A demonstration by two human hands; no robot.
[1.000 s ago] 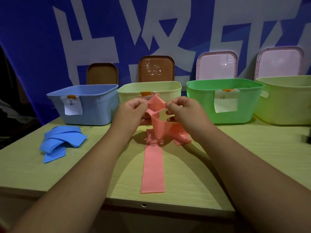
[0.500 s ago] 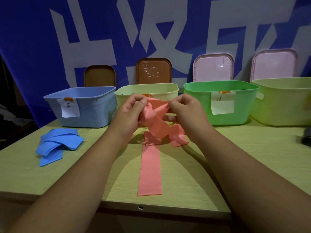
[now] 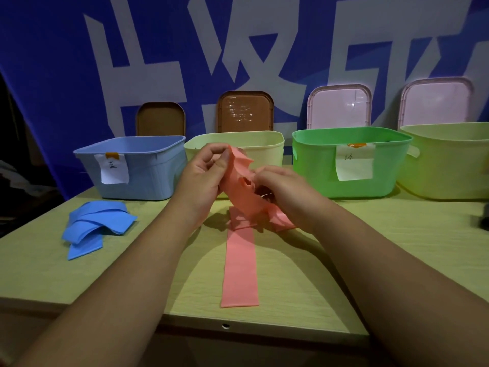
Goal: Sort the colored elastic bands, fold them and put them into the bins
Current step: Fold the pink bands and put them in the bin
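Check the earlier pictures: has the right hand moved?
Yes. The right hand has dropped lower against the green bin's rim, holding the pink band.

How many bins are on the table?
4, in a row: a blue bin leftmost, then a pale yellow bin, then a green bin, and a yellow-green bin rightmost, cut off by the frame edge; more may lie beyond.

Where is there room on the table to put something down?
Bare table lies before the green bin, right of the right hand. Another patch sits between the blue bands and the left hand. The middle, around the pink band, is crowded.
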